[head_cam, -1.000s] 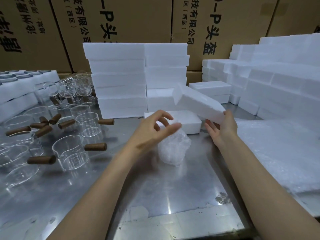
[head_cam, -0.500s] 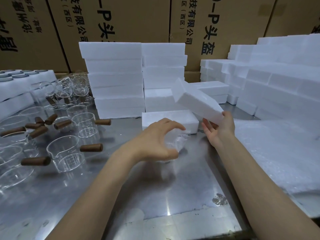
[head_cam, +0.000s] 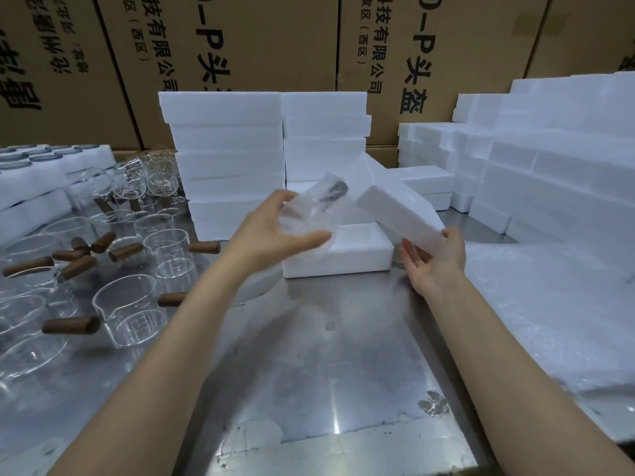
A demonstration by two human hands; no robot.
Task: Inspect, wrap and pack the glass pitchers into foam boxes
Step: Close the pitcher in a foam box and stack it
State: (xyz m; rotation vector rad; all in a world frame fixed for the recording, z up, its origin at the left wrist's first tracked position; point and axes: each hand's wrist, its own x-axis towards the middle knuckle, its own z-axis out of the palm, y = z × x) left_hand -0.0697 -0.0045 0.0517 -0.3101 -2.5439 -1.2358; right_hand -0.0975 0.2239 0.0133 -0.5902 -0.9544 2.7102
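My left hand point(head_cam: 271, 231) grips the wrapped pitcher point(head_cam: 311, 209) in the air; my right hand point(head_cam: 434, 261) holds up the foam lid point(head_cam: 395, 204).

Half a second ago my left hand was just closing over the bundle down on the steel table point(head_cam: 309, 355); now the fingers and thumb curl round it, lifted and tilted, the dark handle showing through the wrap at its far end. Just below and beyond it sits the open foam box point(head_cam: 343, 257), close to my right palm. My right fingers pinch the lid's near corner, as before, the lid slanting up and away. Well off to my left stand the bare glass pitchers point(head_cam: 130, 310); foam stacks point(head_cam: 223, 149) rise behind the box.
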